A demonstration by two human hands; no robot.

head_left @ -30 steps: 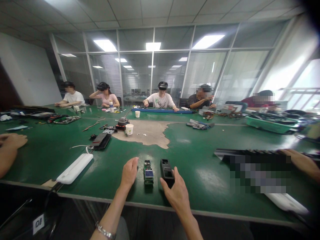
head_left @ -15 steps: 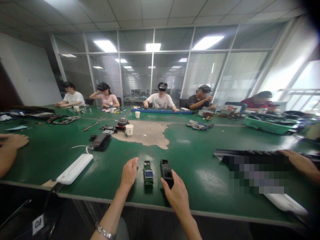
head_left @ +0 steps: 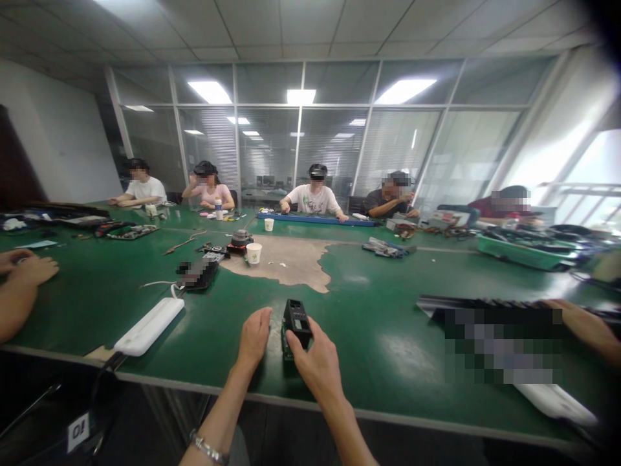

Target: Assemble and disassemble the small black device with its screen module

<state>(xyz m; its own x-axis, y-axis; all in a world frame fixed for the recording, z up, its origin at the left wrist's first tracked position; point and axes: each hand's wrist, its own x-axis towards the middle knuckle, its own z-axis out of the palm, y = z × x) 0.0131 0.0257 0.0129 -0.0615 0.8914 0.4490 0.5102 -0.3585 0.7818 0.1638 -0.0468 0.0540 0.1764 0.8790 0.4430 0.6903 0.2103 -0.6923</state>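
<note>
My right hand is closed around the lower part of a black plastic housing with cut-out windows. It holds the housing tilted over a small green circuit board, covering most of the board; whether the two touch I cannot tell. My left hand rests on the table just left of the board, fingers loosely extended and nothing visible in them. Its fingertips are partly turned out of sight.
A white power strip lies left on the green table, near a paper cup. Another person's hands are at the left edge, another hand at the right. A green basket stands far right; several people sit opposite.
My right hand has carried the black housing left, from beside the circuit board to over it. My left hand has stayed nearly in place beside the board.
</note>
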